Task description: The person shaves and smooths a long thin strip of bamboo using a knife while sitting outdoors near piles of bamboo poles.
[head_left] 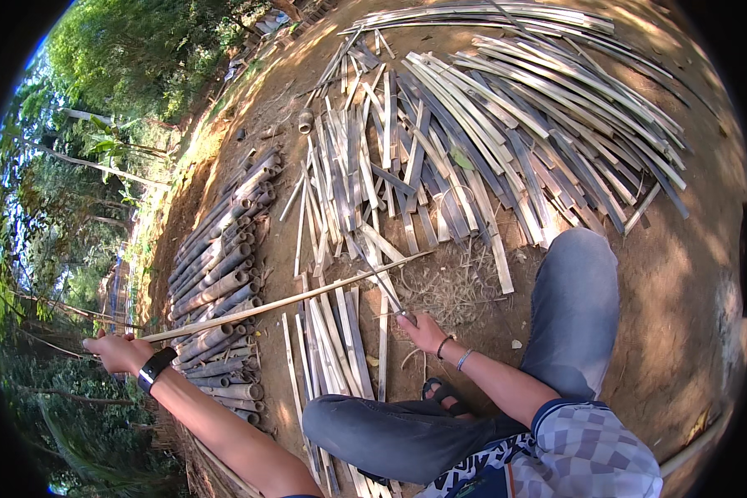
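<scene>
A long, pale bamboo strip [261,309] reaches from the far left to the middle of the view. Its left end is in my left hand [123,353], whose fingers are closed on it. My right hand [424,333] grips the handle of a knife [397,300]. The knife's thin, dark blade points up and to the left and crosses the strip near its free right end. Whether the edge touches the strip I cannot tell. Below the strip lie several split bamboo slats [338,332], partly hidden behind my left knee.
A wide heap of split bamboo slats [506,137] spreads over the dirt ahead. Cut bamboo poles [224,286] are stacked at the left, by trees [133,58]. Thin shavings [456,286] lie in front of my bent right knee [577,299]. My sandalled foot [446,397] is below.
</scene>
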The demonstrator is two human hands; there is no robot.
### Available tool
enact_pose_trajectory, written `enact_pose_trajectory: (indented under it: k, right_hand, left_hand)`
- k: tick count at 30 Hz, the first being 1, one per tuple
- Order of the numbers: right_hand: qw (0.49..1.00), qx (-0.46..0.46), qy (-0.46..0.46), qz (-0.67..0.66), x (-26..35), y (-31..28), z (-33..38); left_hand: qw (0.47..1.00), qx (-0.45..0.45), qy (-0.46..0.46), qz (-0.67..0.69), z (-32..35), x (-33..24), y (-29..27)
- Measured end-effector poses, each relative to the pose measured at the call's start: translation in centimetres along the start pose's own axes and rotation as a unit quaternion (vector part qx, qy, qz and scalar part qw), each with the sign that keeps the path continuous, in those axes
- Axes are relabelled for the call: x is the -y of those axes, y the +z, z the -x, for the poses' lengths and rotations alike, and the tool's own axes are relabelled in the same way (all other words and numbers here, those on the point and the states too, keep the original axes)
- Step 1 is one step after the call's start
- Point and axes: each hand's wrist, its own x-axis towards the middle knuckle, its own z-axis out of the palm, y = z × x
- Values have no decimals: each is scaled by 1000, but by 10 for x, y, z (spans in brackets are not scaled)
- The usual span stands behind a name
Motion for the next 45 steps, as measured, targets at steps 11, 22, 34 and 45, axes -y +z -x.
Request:
enact_pose_trajectory:
  k: [11,22,34,45]
  right_hand:
    - [999,24,43,-21,8,-5,3]
    - [984,18,118,-134,-36,-1,-5]
    - [967,49,140,-209,-6,-14,4]
    - [990,96,-76,-66,109,-11,45]
  left_hand:
    - [1000,13,3,22,29,-18,-1]
    - [999,23,13,29,38,-29,6]
    - [991,95,36,84,42,-32,4]
    - [915,300,13,271,62,-50,-21]
